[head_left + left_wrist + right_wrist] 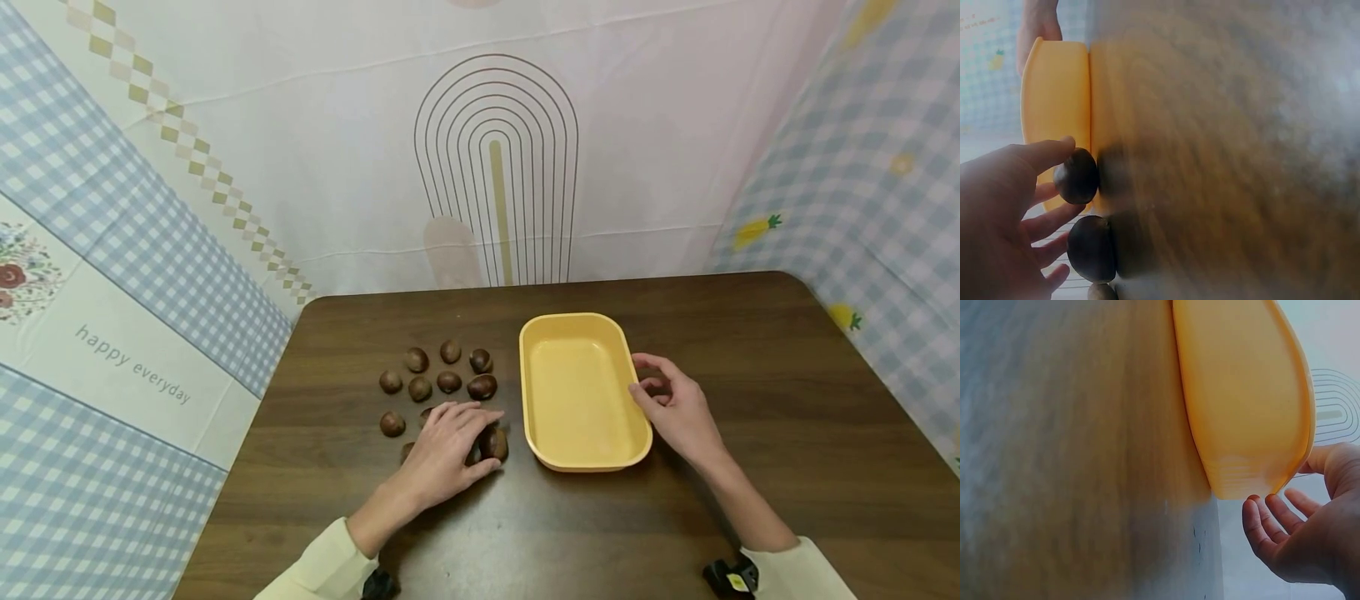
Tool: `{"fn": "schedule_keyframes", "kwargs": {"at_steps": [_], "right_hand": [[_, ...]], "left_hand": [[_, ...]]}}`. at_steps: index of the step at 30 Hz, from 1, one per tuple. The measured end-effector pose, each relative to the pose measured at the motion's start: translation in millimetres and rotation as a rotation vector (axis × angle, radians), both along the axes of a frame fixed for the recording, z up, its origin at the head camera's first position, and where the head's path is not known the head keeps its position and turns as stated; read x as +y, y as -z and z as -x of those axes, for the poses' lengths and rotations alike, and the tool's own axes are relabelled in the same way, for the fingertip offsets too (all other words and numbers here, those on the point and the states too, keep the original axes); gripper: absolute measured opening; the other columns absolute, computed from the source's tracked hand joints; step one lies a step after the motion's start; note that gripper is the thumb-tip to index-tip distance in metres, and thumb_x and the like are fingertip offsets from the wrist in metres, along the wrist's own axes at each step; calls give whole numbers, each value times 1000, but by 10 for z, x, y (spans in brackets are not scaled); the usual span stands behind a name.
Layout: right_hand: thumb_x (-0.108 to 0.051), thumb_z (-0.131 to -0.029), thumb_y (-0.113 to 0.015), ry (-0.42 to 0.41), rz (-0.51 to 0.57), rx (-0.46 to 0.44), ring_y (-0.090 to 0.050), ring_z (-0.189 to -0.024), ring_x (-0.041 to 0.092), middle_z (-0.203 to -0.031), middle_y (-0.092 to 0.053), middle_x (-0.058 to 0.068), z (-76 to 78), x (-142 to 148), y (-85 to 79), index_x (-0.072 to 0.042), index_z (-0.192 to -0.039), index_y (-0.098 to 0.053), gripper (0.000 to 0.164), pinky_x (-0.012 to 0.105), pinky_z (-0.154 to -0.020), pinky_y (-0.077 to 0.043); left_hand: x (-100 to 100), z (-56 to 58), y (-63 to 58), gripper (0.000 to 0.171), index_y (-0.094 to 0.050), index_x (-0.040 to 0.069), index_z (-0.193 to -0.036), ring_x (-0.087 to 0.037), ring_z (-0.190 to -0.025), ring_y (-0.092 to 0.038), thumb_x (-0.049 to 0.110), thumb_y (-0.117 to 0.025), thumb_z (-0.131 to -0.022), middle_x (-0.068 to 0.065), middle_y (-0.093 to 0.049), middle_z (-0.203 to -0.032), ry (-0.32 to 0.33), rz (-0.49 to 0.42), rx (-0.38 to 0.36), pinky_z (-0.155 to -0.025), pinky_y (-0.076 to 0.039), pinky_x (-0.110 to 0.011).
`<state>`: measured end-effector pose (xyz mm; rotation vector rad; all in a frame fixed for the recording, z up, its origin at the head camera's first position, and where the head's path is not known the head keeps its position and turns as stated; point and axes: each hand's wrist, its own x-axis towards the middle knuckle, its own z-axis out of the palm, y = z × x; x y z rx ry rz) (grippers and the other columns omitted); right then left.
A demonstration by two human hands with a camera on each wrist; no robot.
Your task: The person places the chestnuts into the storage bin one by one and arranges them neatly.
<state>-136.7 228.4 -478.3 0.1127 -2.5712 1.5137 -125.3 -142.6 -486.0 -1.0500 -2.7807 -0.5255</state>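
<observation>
Brown chestnuts [482, 387] lie loosely grouped on the left part of the table. My left hand [450, 450] is low over the nearest ones, its thumb and forefinger on either side of one chestnut [1077, 177] in the left wrist view. A second chestnut [1091, 250] sits beside it, close to the other fingers; part of the group is hidden under the hand. To the right stands a yellow rectangular tray [581, 462], its inside bare. At its right rim my right hand [678, 412] holds it, thumb over the edge and fingers curled outside.
The dark wooden table [787, 400] reaches back to a white patterned cloth [337, 167]. Blue checked cloth [862, 208] hangs at the right side, and more covers the left. The tray stands just right of the chestnuts.
</observation>
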Motion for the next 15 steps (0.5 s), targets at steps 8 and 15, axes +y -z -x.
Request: {"fn": "schedule_keyframes", "kwargs": {"at_steps": [8,15], "right_hand": [[-13,-104,-71,7,-38,-33,-64,-99,23,-116,-70,20,5,12,5,-5,-145,-60,43,17,-73,-53],[-10,-103,-71,2,-39,-17,-65,-97,20,-116,-70,21,12,11,19,-4,-144,-62,42,16,-73,-53]], "left_hand": [[-1,1,-3,64,-64,16,-143,-31,-141,-53,37,-89,-89,-2,-68,-139,7,7,-8,-118,-36,-54],[11,4,-2,60,-65,17,-139,-27,-141,-53,39,-89,-89,0,-70,-136,-9,18,-14,-118,-35,-52]]}}
